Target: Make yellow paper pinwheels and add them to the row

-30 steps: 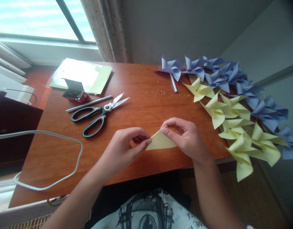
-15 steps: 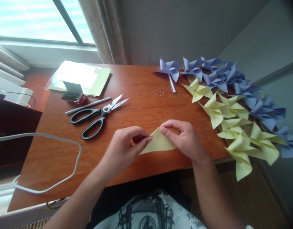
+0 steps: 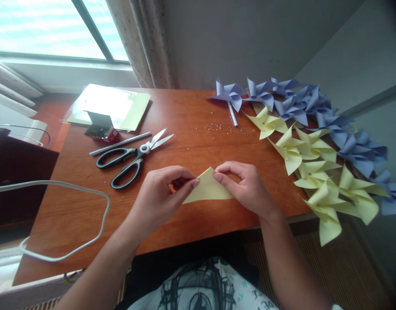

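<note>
In the head view, holding a pale-yellow, apparently folded sheet of paper [image 3: 209,189] over the near middle of the brown wooden worktop [image 3: 181,107], pinching the slanting left edge with thumb and fingertips of the left hand [image 3: 165,191] and gripping just right of the raised point with the right hand [image 3: 246,187]. Judging by this grip, mainly risking a skewed crease, by letting the layers slide between the fingertips or by pressing before matching the edges. Also risking a crumple or small tear near the point, through tugging both hands apart. Beyond the left hand, seeing black-handled scissors with silver blades [image 3: 145,148] lying open, possibly inviting a nick through reaching across without looking. Near the left forearm, seeing a white looped cord [image 3: 49,182] sprawling across the worktop, so risking a snag through swinging the elbow wide. Farther back, noticing a small red-and-dark open box [image 3: 112,135] standing beside a thin silver-grey stick [image 3: 120,143], risking a spill through knocking, though being unable to make out the contents. To the right, seeing pale-yellow paper pinwheels [image 3: 327,211] clustering before purple-blue paper pinwheels [image 3: 230,92], the foremost appearing to jut past the front edge, so risking bent blades or a fall through brushing with the right forearm.
</note>
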